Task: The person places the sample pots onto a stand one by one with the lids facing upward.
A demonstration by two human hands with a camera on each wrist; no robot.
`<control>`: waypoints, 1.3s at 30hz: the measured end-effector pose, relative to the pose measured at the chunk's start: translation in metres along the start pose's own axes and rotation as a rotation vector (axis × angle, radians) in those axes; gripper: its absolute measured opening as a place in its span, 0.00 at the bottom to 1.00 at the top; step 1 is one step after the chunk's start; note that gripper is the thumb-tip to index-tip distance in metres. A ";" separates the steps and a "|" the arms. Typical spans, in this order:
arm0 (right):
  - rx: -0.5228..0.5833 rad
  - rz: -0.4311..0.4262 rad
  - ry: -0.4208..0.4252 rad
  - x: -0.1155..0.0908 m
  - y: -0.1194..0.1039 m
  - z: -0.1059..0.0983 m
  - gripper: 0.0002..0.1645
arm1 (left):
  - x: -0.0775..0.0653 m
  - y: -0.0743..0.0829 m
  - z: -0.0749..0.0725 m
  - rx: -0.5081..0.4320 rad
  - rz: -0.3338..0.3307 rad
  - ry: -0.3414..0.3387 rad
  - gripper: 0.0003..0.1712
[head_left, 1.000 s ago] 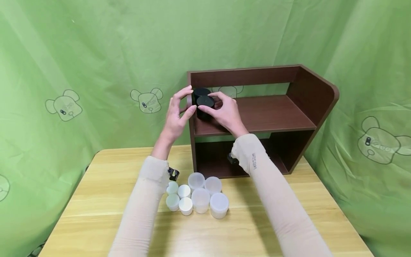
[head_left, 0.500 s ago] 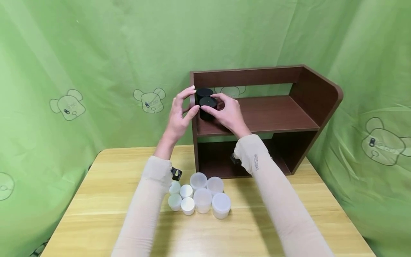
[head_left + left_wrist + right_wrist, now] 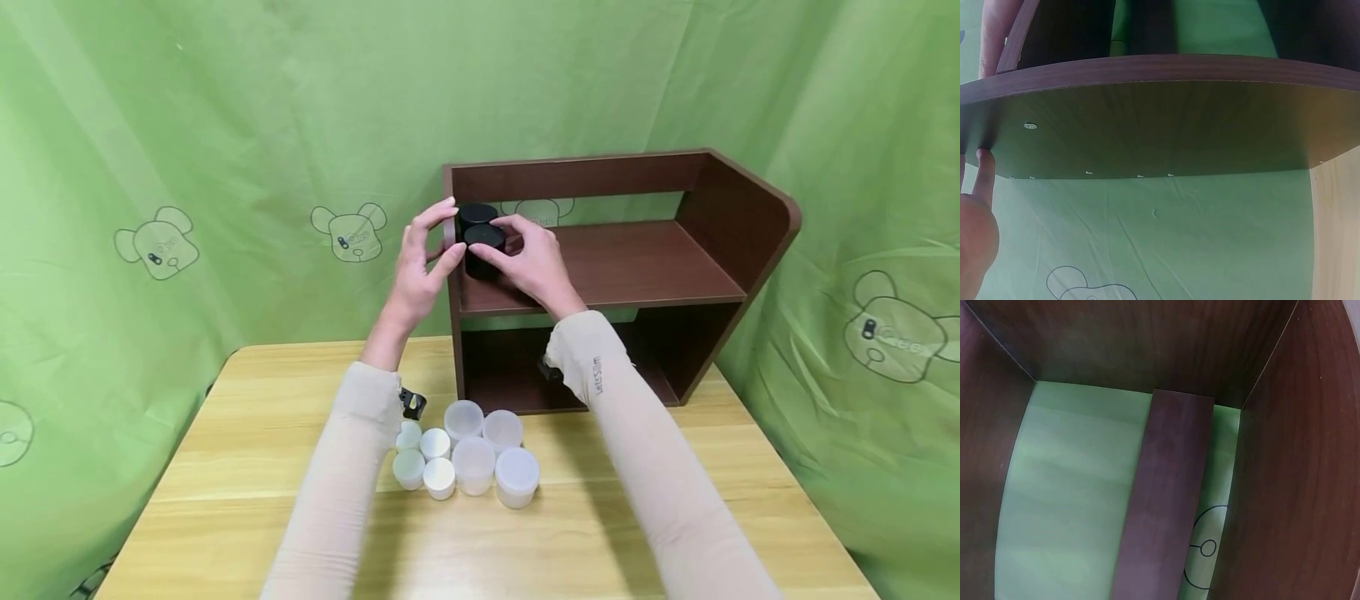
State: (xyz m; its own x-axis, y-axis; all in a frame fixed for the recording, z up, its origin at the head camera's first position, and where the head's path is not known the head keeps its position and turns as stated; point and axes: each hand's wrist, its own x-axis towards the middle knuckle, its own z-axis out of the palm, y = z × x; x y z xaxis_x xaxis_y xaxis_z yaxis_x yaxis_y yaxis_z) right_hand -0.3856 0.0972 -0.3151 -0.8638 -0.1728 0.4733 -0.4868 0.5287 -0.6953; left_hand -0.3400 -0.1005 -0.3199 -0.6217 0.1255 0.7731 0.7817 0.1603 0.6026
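Note:
In the head view, my right hand point(image 3: 538, 260) grips a black round jar point(image 3: 484, 257) between thumb and fingers, at the left end of the shelf unit's upper board point(image 3: 645, 265). Close behind it, against the left side, stands a second black jar point(image 3: 477, 215). My left hand point(image 3: 418, 262) straddles the unit's left side panel point(image 3: 453, 333), its thumb close to the front jar. The left wrist view has a fingertip point(image 3: 984, 156) touching the panel's outer face and the thumb point(image 3: 996, 37) on the inner side. Only brown boards point(image 3: 1163, 487) and green cloth appear in the right wrist view.
Several small white-lidded jars point(image 3: 438, 478) and larger translucent tubs point(image 3: 517, 477) stand grouped on the wooden table point(image 3: 247, 467) in front of the unit. The unit's lower compartment point(image 3: 510, 367) lies below my right wrist. Green cloth point(image 3: 225, 125) hangs behind.
The head view shifted slightly between the first two frames, so everything sits a little further right. Both hands and the black jars keep nearly the same places relative to the shelf unit.

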 end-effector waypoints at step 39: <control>0.006 0.023 -0.042 0.000 -0.001 -0.001 0.37 | -0.002 0.018 0.001 0.005 -0.028 0.005 0.26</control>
State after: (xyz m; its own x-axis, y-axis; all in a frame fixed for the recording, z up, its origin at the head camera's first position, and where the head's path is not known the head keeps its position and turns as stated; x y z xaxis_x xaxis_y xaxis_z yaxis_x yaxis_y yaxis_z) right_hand -0.3845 0.0974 -0.3137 -0.8794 -0.1952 0.4342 -0.4673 0.5281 -0.7090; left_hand -0.3246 -0.0972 -0.3109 -0.6428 0.1158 0.7572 0.7640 0.1685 0.6228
